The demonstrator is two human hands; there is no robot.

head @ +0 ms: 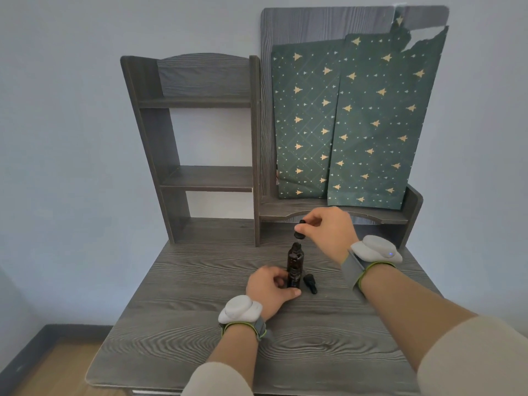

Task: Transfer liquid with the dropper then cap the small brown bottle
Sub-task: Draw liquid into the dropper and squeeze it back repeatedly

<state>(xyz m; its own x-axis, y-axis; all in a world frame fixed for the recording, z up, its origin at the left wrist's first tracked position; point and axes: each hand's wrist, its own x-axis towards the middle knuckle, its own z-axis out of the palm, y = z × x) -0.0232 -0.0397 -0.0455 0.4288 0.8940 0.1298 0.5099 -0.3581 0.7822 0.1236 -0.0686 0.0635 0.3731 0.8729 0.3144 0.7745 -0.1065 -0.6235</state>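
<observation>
A: Why is the small brown bottle (295, 260) clasped low?
B: It is steadied upright on the surface (200, 310) — the grip of the left hand (270, 287) is curled round its base, so the dropper (299, 228), pinched in the grip of the right hand (328, 230), can be aimed above the neck.
A: Its look?
B: Dark, slim, uncapped — the black cap (310, 282) is laid beside it.

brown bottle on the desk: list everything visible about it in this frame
The brown bottle is a slim, dark amber cylinder that looks like glass, with a narrower neck and no cap on. It stands upright on the grey wood-grain desk. The left hand grips its lower body from the left. The right hand pinches a black dropper just above its mouth; whether the tip is inside cannot be told. A small black piece lies beside its base.
</observation>
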